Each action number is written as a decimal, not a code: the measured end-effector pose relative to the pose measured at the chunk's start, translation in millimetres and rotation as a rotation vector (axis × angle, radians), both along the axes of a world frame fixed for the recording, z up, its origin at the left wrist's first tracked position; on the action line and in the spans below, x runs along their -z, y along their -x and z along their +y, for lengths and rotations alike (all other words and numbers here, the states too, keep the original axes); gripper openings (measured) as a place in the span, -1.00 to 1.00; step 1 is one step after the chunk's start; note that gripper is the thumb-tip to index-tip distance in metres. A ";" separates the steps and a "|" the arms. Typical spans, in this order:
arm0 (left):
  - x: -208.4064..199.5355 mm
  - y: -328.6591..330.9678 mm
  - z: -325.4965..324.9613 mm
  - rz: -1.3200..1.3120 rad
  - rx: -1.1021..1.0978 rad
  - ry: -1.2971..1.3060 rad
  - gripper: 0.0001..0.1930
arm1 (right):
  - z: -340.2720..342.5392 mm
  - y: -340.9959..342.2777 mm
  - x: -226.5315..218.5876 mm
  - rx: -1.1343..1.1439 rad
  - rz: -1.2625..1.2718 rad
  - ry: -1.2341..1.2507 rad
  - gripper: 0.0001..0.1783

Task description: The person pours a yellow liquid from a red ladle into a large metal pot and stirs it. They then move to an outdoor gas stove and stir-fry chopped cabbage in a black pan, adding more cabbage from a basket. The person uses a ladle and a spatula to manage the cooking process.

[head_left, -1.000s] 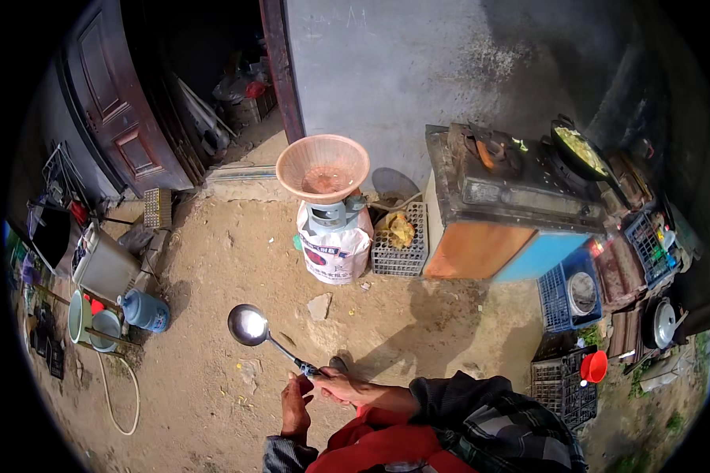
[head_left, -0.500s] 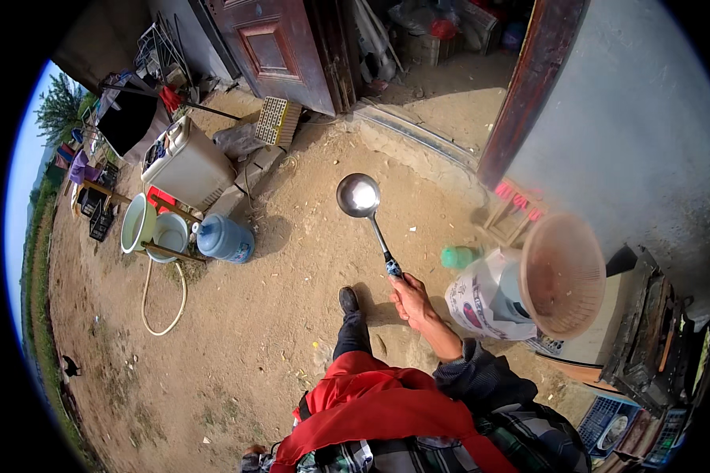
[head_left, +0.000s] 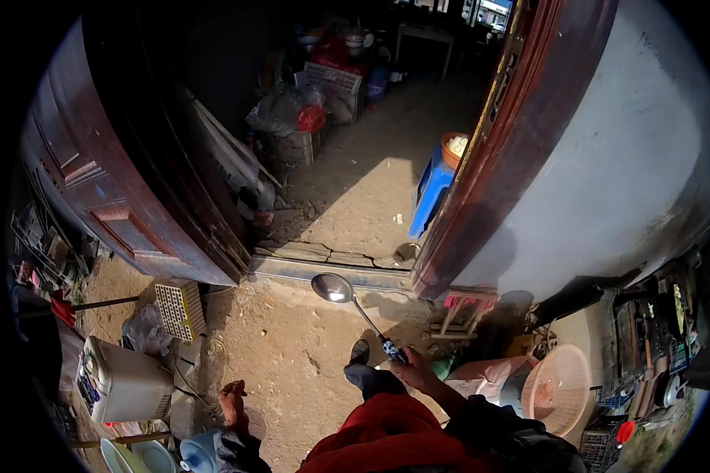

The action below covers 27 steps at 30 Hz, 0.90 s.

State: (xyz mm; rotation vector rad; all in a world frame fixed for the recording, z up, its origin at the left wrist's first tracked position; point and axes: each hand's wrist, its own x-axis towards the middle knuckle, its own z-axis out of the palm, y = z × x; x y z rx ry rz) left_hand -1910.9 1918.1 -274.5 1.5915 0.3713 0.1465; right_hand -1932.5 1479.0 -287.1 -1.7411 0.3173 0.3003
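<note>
A metal ladle (head_left: 333,288) with a dark patterned handle is gripped by my right hand (head_left: 415,369). Its round bowl reaches forward over the ground just before the door sill (head_left: 331,272). Low on the left, my left hand (head_left: 233,404) hangs with loosely bent fingers and nothing visible in it. Nearest to that hand is a blue water jug (head_left: 201,449), cut off at the lower edge. One shoe (head_left: 360,351) shows below the ladle, beneath my red apron (head_left: 383,433).
An open brown door (head_left: 126,205) stands left of the doorway; a door frame (head_left: 489,158) rises at right. Inside are a blue stool (head_left: 431,189) with an orange bowl (head_left: 452,153) and several crates. A peach basket (head_left: 560,394), small wooden stool (head_left: 461,315) and white bin (head_left: 130,382) stand outside.
I have come closer to the doorway, and more of the inside shows. My left hand has come into view. The ladle stays in my right hand.
</note>
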 end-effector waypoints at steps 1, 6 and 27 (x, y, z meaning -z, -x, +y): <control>-3.3 -39.5 4.5 -0.027 -0.002 0.007 -0.66 | 7.5 -32.6 -19.1 -0.038 -0.226 0.527 -0.72; 89.3 -193.8 80.1 0.254 -0.065 -0.364 -0.65 | -2.6 -192.8 -30.1 0.070 -0.198 0.125 -0.72; 17.2 -875.8 -214.9 0.191 0.991 -0.589 -0.75 | -152.6 -790.1 -182.1 0.657 0.138 -0.745 -0.69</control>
